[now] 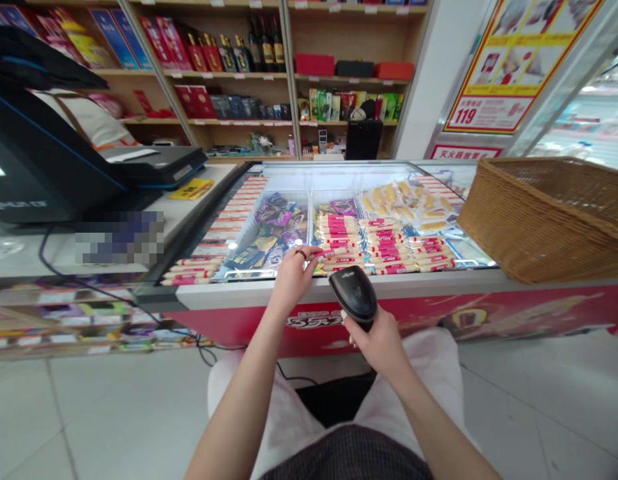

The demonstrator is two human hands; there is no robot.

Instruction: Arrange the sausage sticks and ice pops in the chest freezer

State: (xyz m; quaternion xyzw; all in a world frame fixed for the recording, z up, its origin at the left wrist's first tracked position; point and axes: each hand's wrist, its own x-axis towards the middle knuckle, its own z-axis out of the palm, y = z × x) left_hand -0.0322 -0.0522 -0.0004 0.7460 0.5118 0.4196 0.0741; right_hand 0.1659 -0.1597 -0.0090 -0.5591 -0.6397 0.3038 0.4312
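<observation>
My right hand is wrapped round the handle of a black barcode scanner, whose head points toward the freezer's front edge. My left hand pinches the end of a slim, pale wrapped sausage with a red label, just above the freezer's glass top. Rows of like sausages lie stacked on the glass past both hands. A smaller stack of sausages rests at the left front corner of the chest freezer. A dark ring shows on one left finger.
A wicker basket stands on the freezer's right end. To the left, a counter bears a black checkout scale; a cable hangs from it. Bagged ice creams show under the glass. Stocked shelves line the back.
</observation>
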